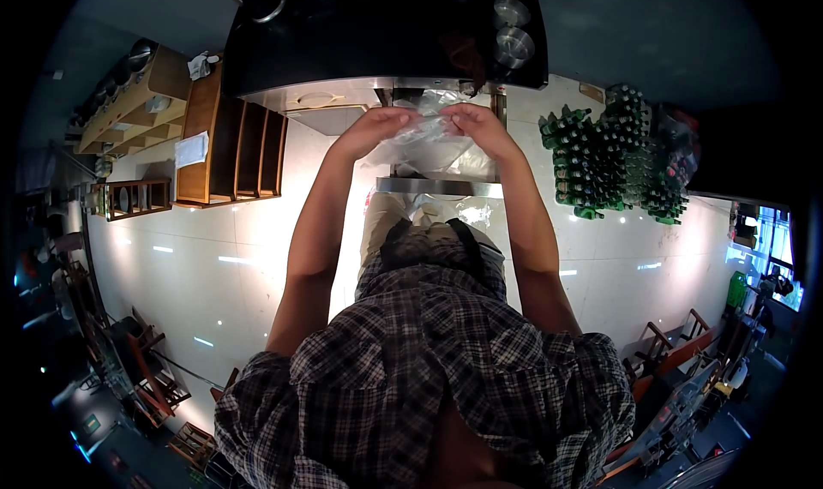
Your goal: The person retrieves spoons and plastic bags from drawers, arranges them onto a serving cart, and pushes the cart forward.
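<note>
My left hand [379, 129] and my right hand [477, 127] are raised in front of me at the counter's edge, fingers pinched. Between them stretches a thin, clear plastic bag [426, 131], its upper edge gripped on both sides. Below the hands, a drawer [440, 187] with a metallic front is pulled out under the counter. More crumpled clear plastic shows behind the hands and inside the drawer; where one piece ends and another begins, I cannot tell.
The dark counter [369, 39] spans ahead, with glass lids [514, 47] at its right and pots [266, 7] at its left. Many green bottles [591, 159] stand on the floor to the right. A wooden shelf unit [231, 142] stands left; chairs [159, 373] are behind left.
</note>
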Demonstrator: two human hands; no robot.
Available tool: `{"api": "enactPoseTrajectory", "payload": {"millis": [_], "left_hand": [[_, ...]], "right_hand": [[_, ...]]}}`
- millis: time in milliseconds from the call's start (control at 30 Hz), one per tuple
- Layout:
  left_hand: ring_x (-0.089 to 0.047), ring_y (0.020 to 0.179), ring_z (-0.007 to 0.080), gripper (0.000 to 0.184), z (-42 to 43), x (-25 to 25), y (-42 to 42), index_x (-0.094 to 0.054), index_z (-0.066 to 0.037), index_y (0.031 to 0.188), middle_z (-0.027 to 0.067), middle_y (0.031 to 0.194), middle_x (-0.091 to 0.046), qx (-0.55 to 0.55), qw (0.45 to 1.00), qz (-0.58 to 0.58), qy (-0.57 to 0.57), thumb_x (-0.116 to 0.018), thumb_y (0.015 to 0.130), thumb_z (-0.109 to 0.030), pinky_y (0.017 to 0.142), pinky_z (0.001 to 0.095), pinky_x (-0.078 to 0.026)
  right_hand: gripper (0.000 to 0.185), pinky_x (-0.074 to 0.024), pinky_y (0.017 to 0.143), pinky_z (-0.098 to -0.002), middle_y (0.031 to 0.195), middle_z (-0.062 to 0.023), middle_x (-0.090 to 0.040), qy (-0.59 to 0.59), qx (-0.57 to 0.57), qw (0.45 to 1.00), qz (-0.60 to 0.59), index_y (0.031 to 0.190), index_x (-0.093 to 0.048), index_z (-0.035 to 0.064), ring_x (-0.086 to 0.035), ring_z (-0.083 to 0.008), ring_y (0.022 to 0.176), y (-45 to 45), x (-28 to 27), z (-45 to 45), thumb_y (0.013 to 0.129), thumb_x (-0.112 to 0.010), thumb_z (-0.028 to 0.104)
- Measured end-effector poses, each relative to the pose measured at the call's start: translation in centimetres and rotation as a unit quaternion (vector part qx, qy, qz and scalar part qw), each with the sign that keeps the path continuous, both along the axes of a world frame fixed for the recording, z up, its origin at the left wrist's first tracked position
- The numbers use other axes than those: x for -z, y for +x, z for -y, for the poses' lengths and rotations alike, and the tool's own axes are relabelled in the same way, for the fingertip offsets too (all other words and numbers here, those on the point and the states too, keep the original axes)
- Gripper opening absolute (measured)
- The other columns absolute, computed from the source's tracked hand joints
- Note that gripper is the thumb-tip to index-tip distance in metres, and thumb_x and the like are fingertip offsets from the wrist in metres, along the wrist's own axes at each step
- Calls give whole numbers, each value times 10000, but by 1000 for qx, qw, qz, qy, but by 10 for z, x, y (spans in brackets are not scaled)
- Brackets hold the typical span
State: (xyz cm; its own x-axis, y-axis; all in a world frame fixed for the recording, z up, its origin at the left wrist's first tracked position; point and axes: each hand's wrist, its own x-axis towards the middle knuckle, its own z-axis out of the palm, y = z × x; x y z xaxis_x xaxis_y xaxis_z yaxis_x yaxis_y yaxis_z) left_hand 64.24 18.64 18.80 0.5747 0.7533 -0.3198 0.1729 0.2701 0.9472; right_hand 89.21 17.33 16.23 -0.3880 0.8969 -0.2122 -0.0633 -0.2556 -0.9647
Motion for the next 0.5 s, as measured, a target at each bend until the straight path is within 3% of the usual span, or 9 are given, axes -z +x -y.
{"api": "enactPoseTrajectory", "payload": {"millis": [67,133,167,233,267,333,400,467,500], "left_hand": [[-563,1038,224,368,-8,34,-7,-522,-28,1197,85,1042,-621,-29,999,-14,-17,-488,914,-260,913,324,-422],[-564,1033,230,355,-8,39,-11,-534,-16,1173,90,1041,-619,-56,997,-28,-35,-460,929,-263,912,328,-427],[-567,1027,241,349,-5,25,-11,-526,6,1164,103,1052,-612,-107,992,3,-66,-427,942,-244,908,337,-436],[-570,1022,251,346,-1,12,-14,-517,28,1155,116,1063,-605,-154,983,32,-98,-393,955,-226,904,346,-446],[-552,1052,263,361,0,8,-20,-489,45,1171,132,1108,-580,-191,968,106,-126,-346,965,-214,921,360,-437],[-534,1082,274,376,0,7,-30,-460,63,1187,148,1152,-556,-226,945,179,-153,-298,975,-201,938,375,-429],[-427,1199,332,452,0,5,-36,-320,64,1291,202,1292,-432,-237,943,195,-130,-196,980,-239,1006,422,-369],[-363,1250,341,463,1,1,-34,-298,26,1319,209,1324,-398,-231,936,223,-147,-205,976,-271,1034,448,-326],[-359,1254,340,473,2,-2,-30,-293,0,1332,205,1339,-380,-230,930,241,-154,-215,974,-300,1037,456,-319]], "right_hand": [[211,-477,748,-262,930,-64,-614,-2,11,1000,11,1050,-585,-6,-572,-119,774,1,3,-2,885,-455,5],[234,-487,715,-270,940,-85,-625,-49,138,989,-24,1054,-577,-11,-601,-137,801,11,19,-4,879,-422,-23],[234,-487,715,-270,940,-85,-625,-50,140,989,-24,1054,-577,-11,-601,-137,801,16,23,-3,879,-422,-23],[261,-499,681,-287,964,-112,-627,17,329,938,105,1061,-570,-10,-630,-170,803,27,30,0,868,-398,-39],[261,-499,681,-287,964,-112,-627,17,330,938,105,1061,-570,-10,-630,-170,803,36,34,2,868,-398,-39],[262,-504,678,-308,959,-144,-633,103,464,850,230,1076,-555,-11,-649,-212,799,50,43,6,856,-413,-31],[268,-505,684,-323,957,-151,-637,119,487,842,201,1087,-552,3,-653,-228,798,43,29,12,851,-427,-21],[276,-506,689,-338,955,-159,-641,135,510,832,172,1099,-548,18,-657,-243,797,28,13,17,846,-441,-12],[287,-504,697,-344,953,-157,-642,158,466,844,213,1112,-543,38,-654,-247,819,17,7,20,845,-444,-6]]}}
